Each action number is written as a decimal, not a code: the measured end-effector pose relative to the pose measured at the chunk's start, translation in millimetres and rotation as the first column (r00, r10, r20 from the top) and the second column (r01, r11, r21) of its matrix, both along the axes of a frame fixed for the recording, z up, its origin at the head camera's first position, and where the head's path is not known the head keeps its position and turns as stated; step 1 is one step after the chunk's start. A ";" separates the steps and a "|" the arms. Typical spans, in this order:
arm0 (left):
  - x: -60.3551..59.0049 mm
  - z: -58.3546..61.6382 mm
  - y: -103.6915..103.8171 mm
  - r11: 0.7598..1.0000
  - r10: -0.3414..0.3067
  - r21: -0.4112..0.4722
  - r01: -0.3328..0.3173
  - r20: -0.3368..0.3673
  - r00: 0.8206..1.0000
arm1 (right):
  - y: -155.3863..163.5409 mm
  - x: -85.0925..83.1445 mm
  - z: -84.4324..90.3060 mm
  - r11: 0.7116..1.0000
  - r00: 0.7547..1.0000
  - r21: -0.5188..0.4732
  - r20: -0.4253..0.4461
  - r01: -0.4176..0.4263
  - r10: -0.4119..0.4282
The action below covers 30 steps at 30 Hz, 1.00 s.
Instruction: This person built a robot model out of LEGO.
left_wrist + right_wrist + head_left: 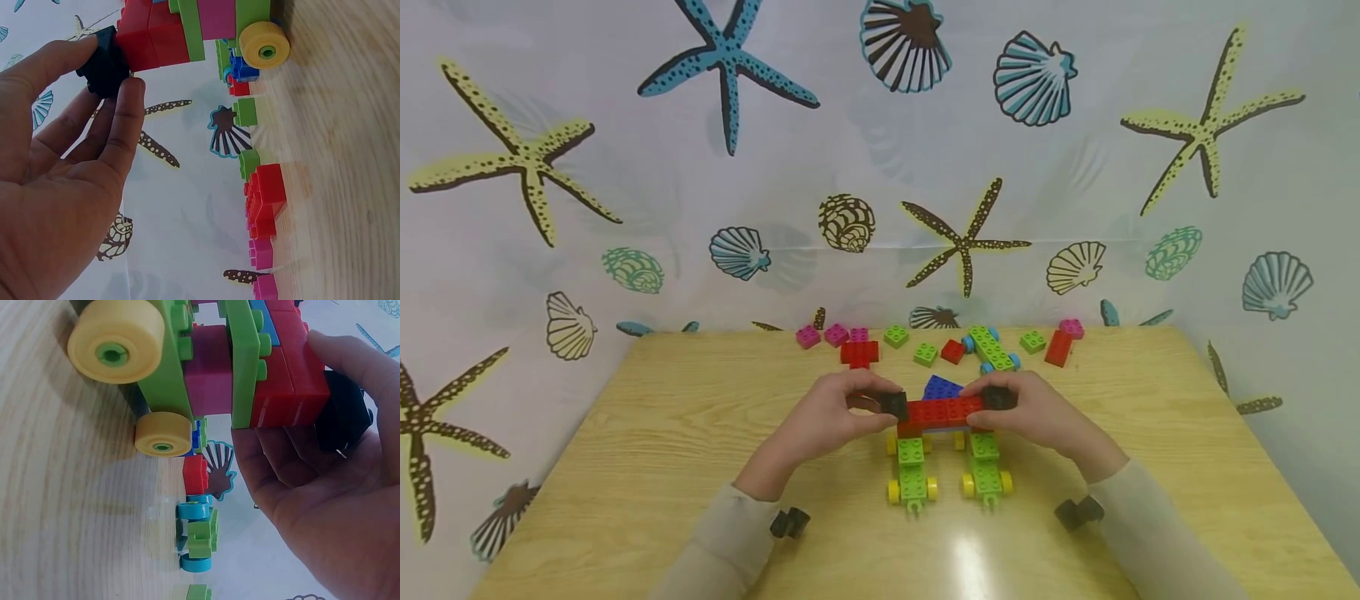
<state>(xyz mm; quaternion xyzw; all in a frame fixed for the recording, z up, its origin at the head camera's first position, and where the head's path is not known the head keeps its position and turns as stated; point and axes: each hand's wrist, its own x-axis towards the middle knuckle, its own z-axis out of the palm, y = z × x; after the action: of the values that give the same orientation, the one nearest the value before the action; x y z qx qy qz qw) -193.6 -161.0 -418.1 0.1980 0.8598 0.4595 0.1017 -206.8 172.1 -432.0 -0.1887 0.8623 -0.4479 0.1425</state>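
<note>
We note the left hand point(831, 414) and right hand point(1037, 411) each pinching a black end piece point(893, 405) of the crosswise red plastic brick bar point(942, 412).

A play corner set up at a small table, like a child's room or a staged toy-building spot.

The wooden table point(647, 433) is the landmark. Behind it and along both its sides hangs a pale curtain point(625, 208) printed with starfish and seashells, closing off the room. Along the table's far edge lie loose toy bricks point(859, 352) in red, pink and green. Near its middle stands a brick model point(943, 450) with yellow wheels.
</note>
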 end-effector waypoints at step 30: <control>7.7 5.2 8.1 0.997 -0.035 -0.076 0.026 -0.121 0.992 | -0.4 0.8 -1.7 1.000 1.000 -0.013 0.026 0.007 -0.007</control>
<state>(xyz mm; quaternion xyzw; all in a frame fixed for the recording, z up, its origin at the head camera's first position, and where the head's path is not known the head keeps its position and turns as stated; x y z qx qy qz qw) -185.9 -152.9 -412.9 0.2351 0.8778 0.4125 0.0630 -206.0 171.7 -433.7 -0.1808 0.8580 -0.4564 0.1511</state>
